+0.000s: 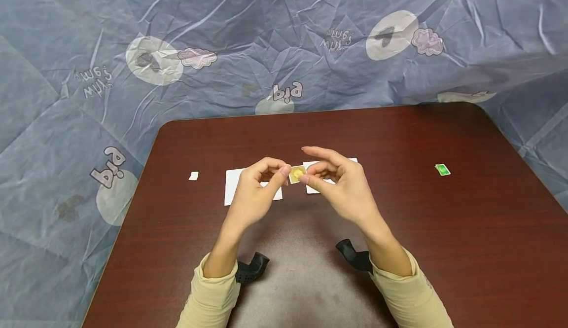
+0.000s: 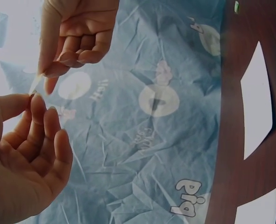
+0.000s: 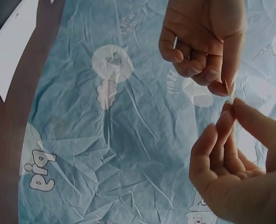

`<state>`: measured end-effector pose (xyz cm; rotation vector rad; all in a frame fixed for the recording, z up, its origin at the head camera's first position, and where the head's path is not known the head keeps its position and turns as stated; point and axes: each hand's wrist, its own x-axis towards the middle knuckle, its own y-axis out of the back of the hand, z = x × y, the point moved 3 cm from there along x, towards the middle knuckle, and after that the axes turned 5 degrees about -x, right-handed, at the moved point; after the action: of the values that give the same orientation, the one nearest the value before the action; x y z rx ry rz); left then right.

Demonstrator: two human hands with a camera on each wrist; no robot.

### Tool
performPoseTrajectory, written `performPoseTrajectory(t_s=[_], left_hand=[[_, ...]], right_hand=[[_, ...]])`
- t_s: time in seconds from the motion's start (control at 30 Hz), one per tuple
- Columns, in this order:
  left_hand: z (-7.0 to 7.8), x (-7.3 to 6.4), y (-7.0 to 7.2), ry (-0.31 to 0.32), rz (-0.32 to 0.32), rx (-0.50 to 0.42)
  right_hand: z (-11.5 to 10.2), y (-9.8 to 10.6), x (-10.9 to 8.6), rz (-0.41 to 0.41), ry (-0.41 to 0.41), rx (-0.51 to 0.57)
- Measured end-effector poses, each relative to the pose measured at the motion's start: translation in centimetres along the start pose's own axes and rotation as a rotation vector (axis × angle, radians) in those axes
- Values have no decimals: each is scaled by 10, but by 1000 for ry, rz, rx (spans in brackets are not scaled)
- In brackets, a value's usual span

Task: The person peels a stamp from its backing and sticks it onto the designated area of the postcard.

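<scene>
Above the table, both hands meet at a small yellow square of paper with a pale border and a round figure in its middle. The left hand pinches its left edge between thumb and fingertip. From the other side, the right hand pinches the lower right corner, its index finger raised away in the head view. In the left wrist view the square shows edge-on, thin and pale, between the fingertips. The right wrist view also has it as a thin sliver. The left hand's other fingers are loosely bent.
Two white sheets, a left one and a right one, lie on the brown table behind the hands. A small white scrap lies far left; a small green picture square lies right. Blue printed cloth hangs behind.
</scene>
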<state>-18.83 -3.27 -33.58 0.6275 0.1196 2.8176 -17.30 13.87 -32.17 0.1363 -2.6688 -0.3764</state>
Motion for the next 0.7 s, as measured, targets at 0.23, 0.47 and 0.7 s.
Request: performPoseTrajectory(t_s=[0.23, 0.47, 0.7], left_hand=[[0, -2, -2, 69, -52, -158], [1, -3, -4, 170, -92, -300], [1, -3, -4, 181, -95, -329]], right_hand=[[4, 2, -1, -113, -197, 223], [6, 2, -2, -149, -265, 308], [7, 1, -1, -145, -279, 334]])
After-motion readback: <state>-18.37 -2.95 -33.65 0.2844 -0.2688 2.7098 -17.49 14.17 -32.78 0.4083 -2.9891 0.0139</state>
